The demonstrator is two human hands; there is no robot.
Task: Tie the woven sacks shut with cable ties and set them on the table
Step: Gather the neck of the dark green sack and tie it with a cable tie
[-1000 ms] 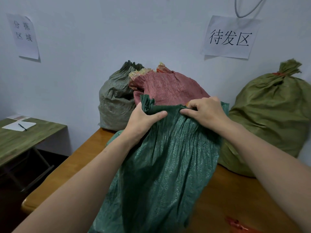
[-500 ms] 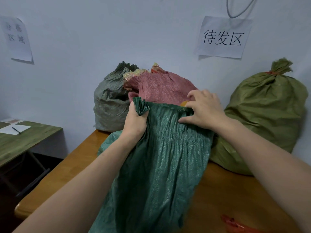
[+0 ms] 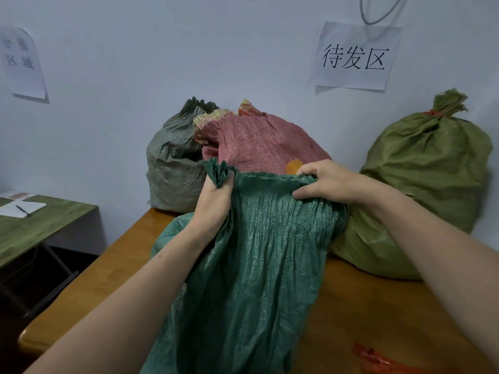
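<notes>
left hand (image 3: 214, 197) clenched round gathered mouth of dark green woven sack (image 3: 251, 279), forearm extended; right hand (image 3: 328, 182) pinching rim, fingers curled over edge. sack upright on wooden table (image 3: 378, 314); orange items (image 3: 371, 356) near edge, possibly cable ties.

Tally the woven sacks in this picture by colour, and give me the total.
Dark green sack: 1
Olive green sack: 1
Grey-green sack: 1
Red sack: 1
Total: 4
</notes>
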